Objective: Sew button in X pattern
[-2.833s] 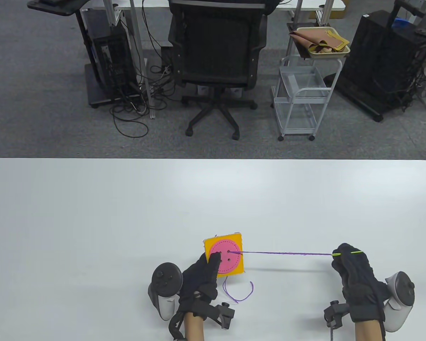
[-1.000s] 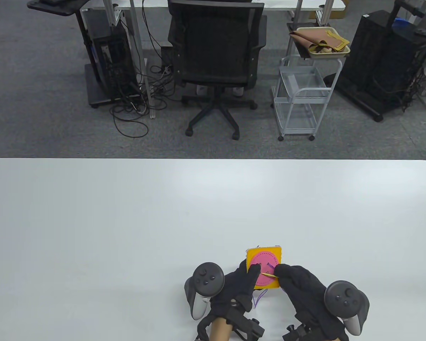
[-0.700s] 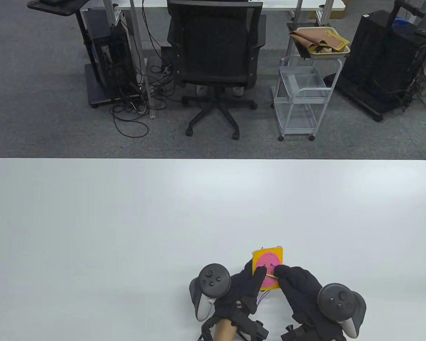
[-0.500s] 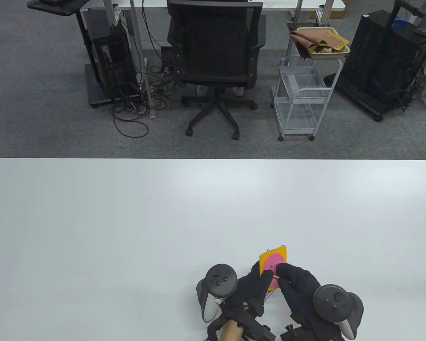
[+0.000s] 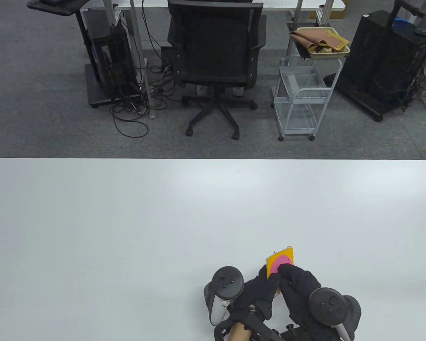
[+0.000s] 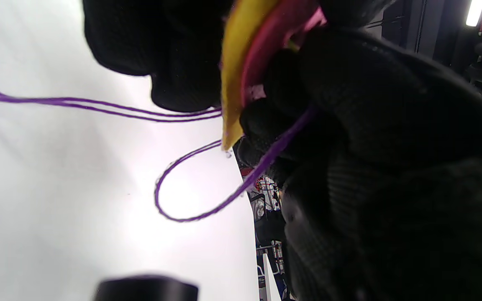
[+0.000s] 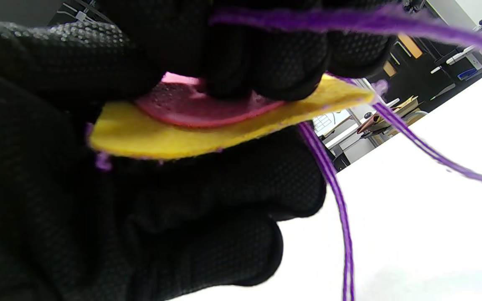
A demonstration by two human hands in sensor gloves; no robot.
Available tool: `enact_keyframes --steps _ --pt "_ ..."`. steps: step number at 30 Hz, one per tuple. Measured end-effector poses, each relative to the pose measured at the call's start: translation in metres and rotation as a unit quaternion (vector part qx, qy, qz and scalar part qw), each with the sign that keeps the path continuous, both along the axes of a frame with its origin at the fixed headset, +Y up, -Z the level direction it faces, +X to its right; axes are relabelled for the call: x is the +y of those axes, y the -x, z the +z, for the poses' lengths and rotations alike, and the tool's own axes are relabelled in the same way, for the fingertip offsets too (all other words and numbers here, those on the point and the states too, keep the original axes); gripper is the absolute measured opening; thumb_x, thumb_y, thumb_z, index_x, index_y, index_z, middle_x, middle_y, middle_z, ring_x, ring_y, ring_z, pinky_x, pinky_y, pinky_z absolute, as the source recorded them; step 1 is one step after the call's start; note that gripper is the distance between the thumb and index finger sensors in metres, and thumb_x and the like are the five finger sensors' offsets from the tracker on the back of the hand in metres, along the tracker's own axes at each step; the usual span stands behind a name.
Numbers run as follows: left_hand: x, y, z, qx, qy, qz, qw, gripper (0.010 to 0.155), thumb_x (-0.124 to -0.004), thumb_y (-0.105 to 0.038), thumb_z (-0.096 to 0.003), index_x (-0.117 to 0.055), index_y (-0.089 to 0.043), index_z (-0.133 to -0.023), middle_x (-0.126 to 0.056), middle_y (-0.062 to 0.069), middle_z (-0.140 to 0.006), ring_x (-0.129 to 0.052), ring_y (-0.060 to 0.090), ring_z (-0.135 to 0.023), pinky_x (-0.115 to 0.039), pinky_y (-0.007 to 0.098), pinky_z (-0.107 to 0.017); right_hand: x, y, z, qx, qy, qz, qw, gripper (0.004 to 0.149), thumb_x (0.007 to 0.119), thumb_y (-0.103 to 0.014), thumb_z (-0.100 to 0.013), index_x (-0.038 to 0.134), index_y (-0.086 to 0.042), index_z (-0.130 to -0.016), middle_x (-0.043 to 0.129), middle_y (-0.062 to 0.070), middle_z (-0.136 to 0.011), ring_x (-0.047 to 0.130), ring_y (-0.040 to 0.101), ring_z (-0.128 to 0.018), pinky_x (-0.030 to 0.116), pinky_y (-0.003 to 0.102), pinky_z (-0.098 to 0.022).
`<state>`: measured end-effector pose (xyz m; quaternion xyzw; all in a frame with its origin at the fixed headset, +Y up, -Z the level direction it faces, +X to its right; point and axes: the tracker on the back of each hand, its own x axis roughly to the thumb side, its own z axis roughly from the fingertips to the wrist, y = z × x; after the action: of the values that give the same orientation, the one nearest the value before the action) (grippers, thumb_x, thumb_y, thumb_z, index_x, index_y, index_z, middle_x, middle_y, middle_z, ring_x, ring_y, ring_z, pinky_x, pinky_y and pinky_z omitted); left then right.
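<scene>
Table view shows me the wide white table [image 5: 127, 213], smooth and matt, with rounded far corners. Near its front edge, a little right of the middle, my two black knitted gloves meet. My left hand [image 5: 257, 293] grips the lower left side of the yellow felt square [image 5: 287, 254], its fingers curled behind the piece. My right hand [image 5: 300, 284] pinches the same piece from the right, with fingertips pressed on the pink button [image 5: 278, 263].

I see the felt square lifted off the table and tilted, its upper corner pointing away from me and to the right. It looks soft and slightly bent in the right wrist view. The pink button is a round, flat disc on the face of the felt. The purple thread [image 6: 98, 109], thin and twisted, hangs in loose loops under the felt. I cannot see the needle.
</scene>
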<state>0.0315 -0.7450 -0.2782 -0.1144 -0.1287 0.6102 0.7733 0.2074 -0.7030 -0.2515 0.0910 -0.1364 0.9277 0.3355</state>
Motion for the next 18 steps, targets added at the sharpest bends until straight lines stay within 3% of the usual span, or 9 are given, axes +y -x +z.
enact_keyframes --steps 10,18 --pt "0.005 0.003 0.001 0.033 -0.041 -0.035 0.998 0.056 -0.059 -0.04 -0.0563 -0.066 -0.009 -0.102 -0.091 0.012 -0.093 -0.096 0.036 -0.079 -0.077 0.054 -0.058 -0.002 0.004 0.002 0.004 -0.011 0.011 1.0 0.043 0.068 -0.033 -0.054 0.059 -0.021 -0.094 0.082 0.006 -0.072 0.082 0.019 -0.065 0.067 0.048 -0.067" --pt "0.006 0.02 -0.005 0.057 -0.049 -0.002 0.997 0.055 -0.06 -0.041 -0.0559 -0.068 -0.01 -0.101 -0.092 0.01 -0.092 -0.097 0.034 -0.078 -0.078 0.054 -0.057 0.007 -0.006 0.006 0.036 -0.017 -0.059 0.997 0.056 0.068 -0.049 -0.051 0.059 -0.018 -0.097 0.081 0.008 -0.079 0.082 0.024 -0.07 0.065 0.052 -0.068"
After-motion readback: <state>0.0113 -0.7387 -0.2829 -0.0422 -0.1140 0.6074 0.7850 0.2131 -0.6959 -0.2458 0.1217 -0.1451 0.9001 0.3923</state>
